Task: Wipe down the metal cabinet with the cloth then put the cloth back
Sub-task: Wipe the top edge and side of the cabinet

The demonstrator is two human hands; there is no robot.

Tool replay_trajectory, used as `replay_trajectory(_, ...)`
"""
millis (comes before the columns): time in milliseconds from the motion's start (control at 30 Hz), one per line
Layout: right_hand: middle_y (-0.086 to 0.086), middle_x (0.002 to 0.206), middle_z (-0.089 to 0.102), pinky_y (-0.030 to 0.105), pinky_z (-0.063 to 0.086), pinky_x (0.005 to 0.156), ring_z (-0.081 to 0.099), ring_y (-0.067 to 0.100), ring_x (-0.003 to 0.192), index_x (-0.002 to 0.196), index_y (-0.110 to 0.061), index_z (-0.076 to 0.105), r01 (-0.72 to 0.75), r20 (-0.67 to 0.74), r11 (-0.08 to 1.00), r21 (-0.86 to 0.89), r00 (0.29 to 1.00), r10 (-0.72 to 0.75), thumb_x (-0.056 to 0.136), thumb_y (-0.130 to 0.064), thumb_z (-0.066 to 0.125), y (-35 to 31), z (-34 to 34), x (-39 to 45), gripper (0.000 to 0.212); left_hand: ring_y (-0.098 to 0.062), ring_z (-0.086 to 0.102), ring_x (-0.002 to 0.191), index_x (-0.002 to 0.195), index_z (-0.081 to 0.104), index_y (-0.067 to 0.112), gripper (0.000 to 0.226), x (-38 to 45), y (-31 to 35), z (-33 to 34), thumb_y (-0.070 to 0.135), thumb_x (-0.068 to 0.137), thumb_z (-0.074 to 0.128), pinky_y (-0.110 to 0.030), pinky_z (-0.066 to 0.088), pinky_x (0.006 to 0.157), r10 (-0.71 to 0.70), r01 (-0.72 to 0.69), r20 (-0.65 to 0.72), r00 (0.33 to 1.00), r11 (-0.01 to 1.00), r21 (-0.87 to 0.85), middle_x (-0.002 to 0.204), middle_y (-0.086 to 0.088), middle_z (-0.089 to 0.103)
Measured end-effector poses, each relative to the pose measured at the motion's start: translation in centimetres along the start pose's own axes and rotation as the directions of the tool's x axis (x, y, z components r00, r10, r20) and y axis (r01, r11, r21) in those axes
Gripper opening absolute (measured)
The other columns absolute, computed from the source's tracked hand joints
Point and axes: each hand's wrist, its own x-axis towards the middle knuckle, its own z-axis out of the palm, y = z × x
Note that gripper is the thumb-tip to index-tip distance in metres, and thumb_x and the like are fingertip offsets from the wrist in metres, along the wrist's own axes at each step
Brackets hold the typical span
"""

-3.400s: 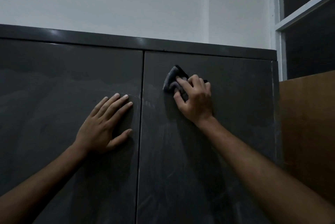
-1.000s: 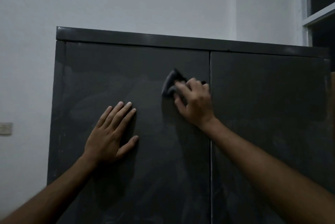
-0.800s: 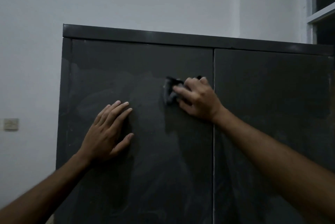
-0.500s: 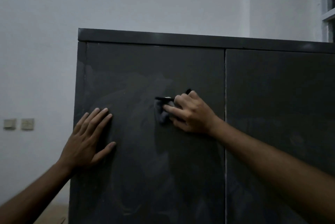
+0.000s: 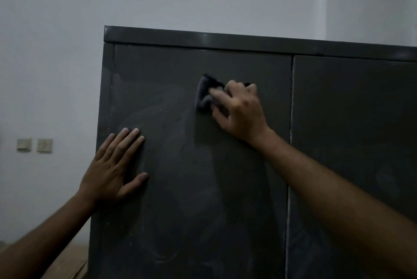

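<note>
Both hands higher than before; left [image 5: 112, 170] flat on cabinet [image 5: 203, 188]; right [image 5: 239, 111] seemingly gripping cloth [image 5: 203, 95]

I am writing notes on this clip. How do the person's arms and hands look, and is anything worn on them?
Both forearms are bare, no sleeve in view. The left hand and right hand show no glove, ring, watch or bracelet. The dim light hides finer details.

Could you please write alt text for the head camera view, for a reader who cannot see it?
A right hand presses a dark cloth against the left door of a dark metal cabinet, while the left hand rests flat lower on the same door. Behind is a pale wall with two switches.
</note>
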Motion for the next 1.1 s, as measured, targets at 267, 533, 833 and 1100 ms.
replay_trajectory(267,0.011,0.099,0.058,0.040,0.038,0.074,0.052,0.027,0.084,0.120,-0.018,0.065,0.488,0.084,0.868,0.089,0.865,-0.495,0.089,-0.036,0.059,-3.6,0.5,-2.4,0.037,-0.031,0.022,0.154,0.154,0.036,0.005,0.083,0.0,0.0,0.0,0.059,0.091,0.046,-0.048,0.015,0.126,0.001,-0.001,-0.005,1.000,1.000,0.012,0.164,-0.015,0.029)
replay_trajectory(533,0.012,0.097,0.056,0.041,0.037,0.073,0.055,0.033,0.084,0.119,-0.019,0.066,-0.139,-0.060,0.988,0.073,0.988,0.144,0.084,-0.035,0.059,-4.7,1.5,0.9,0.039,-0.029,0.017,0.156,0.156,0.034,0.007,0.083,-0.1,-0.2,0.1,0.061,0.093,0.043,-0.048,0.013,0.127,-0.005,0.005,0.017,1.000,1.000,0.003,0.166,-0.013,0.025)
replay_trajectory(833,0.010,0.094,0.055,0.041,0.037,0.073,0.056,0.032,0.082,0.119,-0.020,0.067,-0.191,-0.074,0.981,0.029,0.978,0.193,0.086,-0.036,0.059,-4.7,1.7,2.4,0.038,-0.029,0.020,0.155,0.154,0.037,0.008,0.080,-1.5,-3.1,-0.3,0.060,0.093,0.045,-0.045,0.012,0.127,0.213,-0.212,0.062,0.975,0.977,-0.017,0.163,-0.014,0.031)
replay_trajectory(1100,0.011,0.098,0.060,0.041,0.039,0.073,0.054,0.028,0.083,0.120,-0.018,0.066,0.396,0.101,0.917,0.052,0.911,-0.399,0.090,-0.035,0.060,-8.0,2.3,1.3,0.035,-0.030,0.023,0.154,0.154,0.037,0.009,0.081,-1.6,-3.6,0.0,0.062,0.093,0.047,-0.047,0.018,0.126,0.239,-0.238,0.018,0.971,0.971,-0.039,0.162,-0.013,0.033)
